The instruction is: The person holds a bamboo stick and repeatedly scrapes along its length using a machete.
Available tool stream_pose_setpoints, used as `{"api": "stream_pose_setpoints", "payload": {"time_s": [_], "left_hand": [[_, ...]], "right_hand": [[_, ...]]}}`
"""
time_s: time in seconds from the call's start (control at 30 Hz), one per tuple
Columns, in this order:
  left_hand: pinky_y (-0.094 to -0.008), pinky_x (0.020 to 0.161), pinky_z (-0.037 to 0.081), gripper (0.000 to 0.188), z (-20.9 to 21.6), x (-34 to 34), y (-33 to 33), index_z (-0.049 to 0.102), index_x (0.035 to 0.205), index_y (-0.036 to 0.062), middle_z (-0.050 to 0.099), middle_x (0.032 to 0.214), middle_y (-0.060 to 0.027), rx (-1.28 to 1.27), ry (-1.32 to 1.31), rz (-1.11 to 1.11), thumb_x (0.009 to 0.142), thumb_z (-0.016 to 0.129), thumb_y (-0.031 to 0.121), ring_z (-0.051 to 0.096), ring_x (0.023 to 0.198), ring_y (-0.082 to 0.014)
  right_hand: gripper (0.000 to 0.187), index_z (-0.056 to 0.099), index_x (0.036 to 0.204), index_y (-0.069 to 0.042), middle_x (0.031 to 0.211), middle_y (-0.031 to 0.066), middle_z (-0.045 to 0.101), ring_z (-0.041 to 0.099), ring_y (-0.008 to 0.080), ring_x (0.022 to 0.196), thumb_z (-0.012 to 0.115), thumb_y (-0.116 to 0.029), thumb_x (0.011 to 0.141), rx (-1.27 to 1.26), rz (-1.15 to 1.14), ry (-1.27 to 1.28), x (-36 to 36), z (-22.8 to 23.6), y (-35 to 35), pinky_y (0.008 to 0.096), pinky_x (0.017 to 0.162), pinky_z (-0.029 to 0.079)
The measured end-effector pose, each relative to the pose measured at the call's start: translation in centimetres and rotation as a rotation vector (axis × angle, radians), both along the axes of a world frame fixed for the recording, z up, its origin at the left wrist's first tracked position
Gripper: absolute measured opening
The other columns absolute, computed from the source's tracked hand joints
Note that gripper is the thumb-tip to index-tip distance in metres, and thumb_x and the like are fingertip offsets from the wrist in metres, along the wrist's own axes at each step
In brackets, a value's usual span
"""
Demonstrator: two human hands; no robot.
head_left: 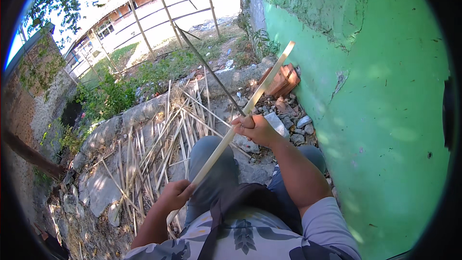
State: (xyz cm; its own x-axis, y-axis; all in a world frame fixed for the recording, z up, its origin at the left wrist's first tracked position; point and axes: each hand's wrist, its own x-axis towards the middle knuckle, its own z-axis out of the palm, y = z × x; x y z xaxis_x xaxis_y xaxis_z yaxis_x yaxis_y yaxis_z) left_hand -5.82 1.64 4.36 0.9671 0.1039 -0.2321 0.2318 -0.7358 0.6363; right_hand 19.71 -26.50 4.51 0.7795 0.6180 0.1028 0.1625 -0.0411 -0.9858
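A long pale bamboo strip [216, 155] runs slantwise across my lap, from low left to high right. My left hand [174, 196] is closed around its lower part, beside my left knee. In my right hand [262, 131] is the brown handle of a long, dark, narrow-bladed knife [212, 72], held in front of my knees. Its blade points up and to the left, with a forked or hooked shape at the far tip. The strip passes right at the knife's handle end; whether my right fingers also touch it cannot be made out.
Many split bamboo strips [159, 149] lie in a loose heap on the stone ground to the left. Rubble [301, 127] and reddish tiles [284, 81] sit by the green wall [380, 115] at my right. Ahead run a low stone ledge [130, 116] and wooden posts [166, 12].
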Motion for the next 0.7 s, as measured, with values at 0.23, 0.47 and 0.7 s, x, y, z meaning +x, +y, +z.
{"api": "stream_pose_setpoints", "payload": {"time_s": [0.23, 0.47, 0.7], "left_hand": [[-0.0371, 0.076, 0.057, 0.032, 1.3, 4.2, -1.8, 0.065, 0.113, 0.0000, 0.071, 0.095, -0.0153, -0.083, -0.312, 0.108, 0.097, 0.071, 0.028, 0.072, 0.086, -0.0233], [-0.0305, 0.073, 0.053, 0.038, -0.7, 10.1, -1.8, 0.057, 0.124, 0.0023, 0.063, 0.094, -0.0032, -0.552, 0.007, -0.085, 0.104, 0.065, 0.033, 0.063, 0.083, -0.0130], [-0.0277, 0.064, 0.046, 0.033, -1.5, 13.5, -0.8, 0.064, 0.109, 0.0051, 0.056, 0.083, 0.0035, -0.657, 0.158, -0.065, 0.104, 0.063, 0.037, 0.054, 0.073, -0.0087]], "right_hand": [[0.031, 0.076, 0.105, -0.003, 0.095, 0.0089, 0.076, 0.070, 0.0133, 0.093, 0.081, -0.030, 0.090, 0.071, 0.016, -0.136, 0.1, -1.6, 3.7, 0.0316, 0.086, 0.055], [0.029, 0.073, 0.111, 0.000, 0.094, 0.0088, 0.076, 0.072, 0.0145, 0.095, 0.081, -0.021, 0.091, 0.140, 0.076, -0.179, -0.5, -0.9, 5.3, 0.0318, 0.086, 0.057], [0.041, 0.071, 0.121, -0.003, 0.087, 0.0114, 0.075, 0.074, 0.0179, 0.084, 0.082, -0.026, 0.088, -0.187, -0.107, -0.376, -0.4, 0.4, 2.2, 0.0356, 0.077, 0.057]]}}
